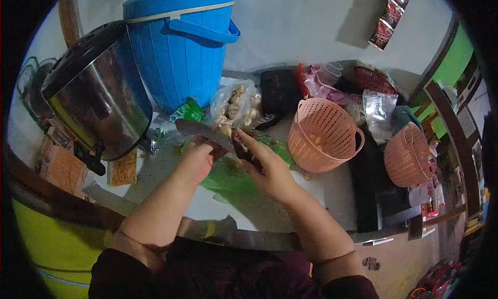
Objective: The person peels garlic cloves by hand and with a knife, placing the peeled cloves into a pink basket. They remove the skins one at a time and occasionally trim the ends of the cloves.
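Note:
My right hand (264, 167) grips a knife, its fingers closed around the handle. The wide dark blade (199, 131) points left and crosses above my left hand (199, 155). My left hand's fingers are curled, partly hidden behind the blade, and what they hold I cannot tell. A small pale bulb (225, 130) shows just past the blade, close to my right fingertips. Under both hands a green plastic bag (231, 177) is spread on the white tabletop (306, 208). Behind it sits a clear bag of garlic (238, 104).
To the right stands a pink perforated basket (319, 151) with pale pieces inside, and a second pink basket (407, 159) farther right. A blue lidded bucket (179, 60) and a steel pot with a black lid (104, 99) stand at the back left. Sachets (388, 24) hang on the wall.

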The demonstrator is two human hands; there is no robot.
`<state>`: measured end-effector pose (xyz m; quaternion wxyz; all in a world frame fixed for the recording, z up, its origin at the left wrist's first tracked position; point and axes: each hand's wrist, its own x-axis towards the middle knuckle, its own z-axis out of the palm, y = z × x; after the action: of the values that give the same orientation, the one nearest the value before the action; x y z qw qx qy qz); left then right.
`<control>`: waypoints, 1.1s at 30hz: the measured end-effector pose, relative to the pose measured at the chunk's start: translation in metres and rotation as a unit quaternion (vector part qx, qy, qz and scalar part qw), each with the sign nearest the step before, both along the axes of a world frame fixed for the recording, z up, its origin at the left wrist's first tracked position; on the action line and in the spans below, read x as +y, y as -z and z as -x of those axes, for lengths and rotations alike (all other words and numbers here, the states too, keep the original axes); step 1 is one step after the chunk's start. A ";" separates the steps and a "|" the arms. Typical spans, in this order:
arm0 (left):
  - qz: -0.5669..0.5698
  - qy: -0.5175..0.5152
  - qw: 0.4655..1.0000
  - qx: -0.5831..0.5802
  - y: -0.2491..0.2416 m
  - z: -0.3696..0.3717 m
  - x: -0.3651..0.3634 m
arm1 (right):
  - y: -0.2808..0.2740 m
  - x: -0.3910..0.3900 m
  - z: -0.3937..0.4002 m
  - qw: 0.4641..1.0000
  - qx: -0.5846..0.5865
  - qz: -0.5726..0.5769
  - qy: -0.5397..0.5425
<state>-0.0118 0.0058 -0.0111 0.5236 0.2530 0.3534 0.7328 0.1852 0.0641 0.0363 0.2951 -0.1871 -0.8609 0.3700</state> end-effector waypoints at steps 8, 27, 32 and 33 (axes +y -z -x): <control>-0.021 0.045 0.999 -0.016 0.009 0.002 0.002 | -0.003 -0.001 -0.002 1.000 -0.020 0.006 0.003; -0.006 0.074 0.994 -0.077 0.012 0.007 0.003 | 0.006 0.004 0.002 0.998 0.053 -0.010 -0.039; -0.009 0.080 0.995 -0.066 0.002 0.002 -0.002 | 0.000 0.004 -0.002 0.998 0.017 0.022 -0.053; -0.010 0.080 0.995 -0.062 0.002 0.002 -0.002 | 0.003 0.006 -0.001 0.998 0.021 0.006 -0.055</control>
<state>-0.0138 0.0036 -0.0136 0.5990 0.2398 0.2909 0.7065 0.1865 0.0699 0.0338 0.2907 -0.1336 -0.8613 0.3948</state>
